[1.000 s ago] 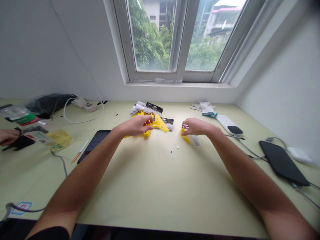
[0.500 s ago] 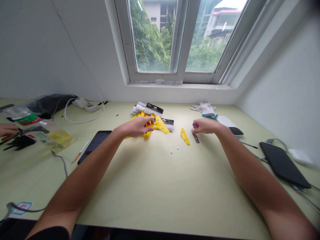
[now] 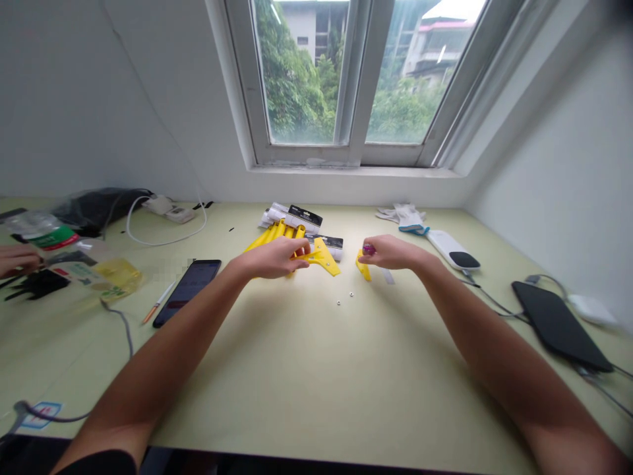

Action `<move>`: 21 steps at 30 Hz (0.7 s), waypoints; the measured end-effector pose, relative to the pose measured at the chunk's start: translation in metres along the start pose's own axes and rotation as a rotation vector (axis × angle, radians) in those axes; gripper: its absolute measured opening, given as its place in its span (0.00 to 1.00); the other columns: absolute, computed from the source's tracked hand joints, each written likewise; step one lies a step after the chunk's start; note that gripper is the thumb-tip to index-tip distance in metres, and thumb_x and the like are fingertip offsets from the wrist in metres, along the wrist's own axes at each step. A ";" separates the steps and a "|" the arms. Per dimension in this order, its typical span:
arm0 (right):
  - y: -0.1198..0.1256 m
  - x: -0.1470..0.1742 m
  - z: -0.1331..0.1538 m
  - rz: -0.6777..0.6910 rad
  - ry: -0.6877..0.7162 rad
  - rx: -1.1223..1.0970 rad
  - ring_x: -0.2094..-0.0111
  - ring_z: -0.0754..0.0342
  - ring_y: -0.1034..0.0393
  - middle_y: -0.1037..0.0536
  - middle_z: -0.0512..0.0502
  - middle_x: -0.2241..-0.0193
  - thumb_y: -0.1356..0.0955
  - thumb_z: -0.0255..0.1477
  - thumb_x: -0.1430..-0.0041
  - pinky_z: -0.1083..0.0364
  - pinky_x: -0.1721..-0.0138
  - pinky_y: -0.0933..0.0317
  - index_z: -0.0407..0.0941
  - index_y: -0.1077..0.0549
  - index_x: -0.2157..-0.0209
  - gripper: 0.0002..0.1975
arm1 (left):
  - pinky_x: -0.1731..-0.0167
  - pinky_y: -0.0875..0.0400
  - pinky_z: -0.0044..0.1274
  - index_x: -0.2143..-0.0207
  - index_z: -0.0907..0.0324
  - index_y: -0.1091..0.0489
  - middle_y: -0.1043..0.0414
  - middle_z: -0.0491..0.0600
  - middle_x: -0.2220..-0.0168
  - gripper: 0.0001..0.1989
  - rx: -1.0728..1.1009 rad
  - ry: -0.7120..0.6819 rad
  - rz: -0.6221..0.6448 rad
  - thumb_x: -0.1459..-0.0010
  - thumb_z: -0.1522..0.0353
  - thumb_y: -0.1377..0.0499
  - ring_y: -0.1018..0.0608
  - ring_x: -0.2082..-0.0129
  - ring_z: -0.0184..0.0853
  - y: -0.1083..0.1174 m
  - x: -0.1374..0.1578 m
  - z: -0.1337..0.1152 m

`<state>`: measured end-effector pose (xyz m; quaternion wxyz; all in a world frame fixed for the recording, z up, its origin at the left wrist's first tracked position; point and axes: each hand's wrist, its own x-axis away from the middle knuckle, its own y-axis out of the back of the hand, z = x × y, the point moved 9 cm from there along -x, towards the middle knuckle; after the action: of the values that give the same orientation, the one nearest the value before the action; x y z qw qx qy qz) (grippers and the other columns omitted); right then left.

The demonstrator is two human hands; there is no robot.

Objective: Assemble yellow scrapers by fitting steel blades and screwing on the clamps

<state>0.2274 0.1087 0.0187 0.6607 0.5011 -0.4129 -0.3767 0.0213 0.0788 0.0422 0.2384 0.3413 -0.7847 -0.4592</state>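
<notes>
My left hand [image 3: 279, 256] is closed around the handle of a yellow scraper [image 3: 326, 257], whose flat, wide head points right and shows small screws or holes. My right hand [image 3: 391, 252] pinches the upper end of a loose yellow plate [image 3: 364, 270], which still seems to be at the table surface. Just right of that plate lies a thin metal blade [image 3: 388, 276], partly under my right hand. Two small nuts [image 3: 351, 294] lie on the table in front of the hands. Behind my left hand are several yellow scraper handles [image 3: 279, 229].
Rolled packs with black labels [image 3: 305, 216] lie near the window. Farther right are gloves [image 3: 408, 216], a white device [image 3: 452, 251] and a black phone-like slab [image 3: 561, 323] with cables. A phone [image 3: 190, 287] lies beside my left forearm; another person's hand [image 3: 17, 259] is far left.
My right hand has moved left from the metal blade to the yellow plate, leaving the blade on the table. My left hand has shifted slightly right and nearer with the scraper.
</notes>
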 end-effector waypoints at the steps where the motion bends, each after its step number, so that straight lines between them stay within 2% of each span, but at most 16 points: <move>1: 0.007 0.004 0.010 -0.030 0.032 -0.037 0.67 0.53 0.31 0.23 0.45 0.68 0.35 0.43 0.44 0.57 0.70 0.44 0.45 0.26 0.65 0.16 | 0.69 0.37 0.23 0.59 0.56 0.34 0.27 0.48 0.62 0.12 -0.006 -0.006 0.009 0.40 0.59 0.46 0.26 0.67 0.34 -0.002 0.000 -0.003; 4: 0.023 0.015 0.042 -0.096 0.128 -0.246 0.68 0.56 0.32 0.23 0.49 0.68 0.35 0.42 0.44 0.59 0.69 0.42 0.47 0.25 0.60 0.16 | 0.70 0.39 0.22 0.59 0.56 0.34 0.27 0.48 0.61 0.10 -0.025 -0.048 0.014 0.39 0.60 0.46 0.27 0.66 0.34 -0.007 0.000 -0.013; 7: 0.018 0.018 0.057 -0.020 0.100 -0.463 0.75 0.58 0.34 0.25 0.51 0.72 0.33 0.40 0.46 0.60 0.75 0.42 0.46 0.24 0.58 0.16 | 0.69 0.38 0.23 0.58 0.55 0.35 0.28 0.48 0.62 0.10 -0.019 -0.086 0.001 0.39 0.61 0.46 0.27 0.65 0.35 -0.013 -0.001 -0.021; 9: 0.009 0.018 0.059 0.040 0.047 -0.548 0.78 0.60 0.36 0.26 0.52 0.74 0.32 0.37 0.47 0.60 0.79 0.42 0.46 0.24 0.59 0.15 | 0.68 0.38 0.23 0.58 0.56 0.35 0.28 0.48 0.63 0.10 -0.027 -0.096 0.002 0.39 0.61 0.46 0.27 0.65 0.35 -0.017 -0.002 -0.023; 14: -0.004 0.014 0.052 0.085 -0.048 -0.640 0.83 0.61 0.41 0.29 0.53 0.80 0.31 0.33 0.50 0.61 0.84 0.45 0.44 0.25 0.64 0.11 | 0.68 0.37 0.24 0.59 0.56 0.35 0.28 0.49 0.61 0.11 -0.041 -0.103 0.009 0.39 0.60 0.46 0.27 0.64 0.36 -0.022 -0.003 -0.027; 18: -0.011 0.012 0.052 0.136 -0.055 -0.707 0.86 0.62 0.45 0.38 0.57 0.87 0.31 0.32 0.50 0.61 0.86 0.50 0.43 0.25 0.67 0.09 | 0.66 0.36 0.24 0.58 0.56 0.35 0.28 0.50 0.60 0.11 -0.017 -0.120 0.002 0.40 0.60 0.46 0.26 0.63 0.37 -0.024 -0.004 -0.031; 21: -0.013 0.011 0.050 0.152 -0.046 -0.747 0.86 0.62 0.47 0.38 0.57 0.88 0.30 0.32 0.50 0.61 0.86 0.51 0.43 0.26 0.67 0.09 | 0.65 0.35 0.25 0.59 0.57 0.35 0.28 0.50 0.60 0.11 0.009 -0.127 -0.010 0.40 0.60 0.45 0.26 0.62 0.37 -0.025 -0.005 -0.030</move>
<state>0.1845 0.0781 0.0163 0.8145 0.1851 -0.2978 -0.4621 0.0534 0.0573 0.0333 0.1840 0.3165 -0.7986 -0.4777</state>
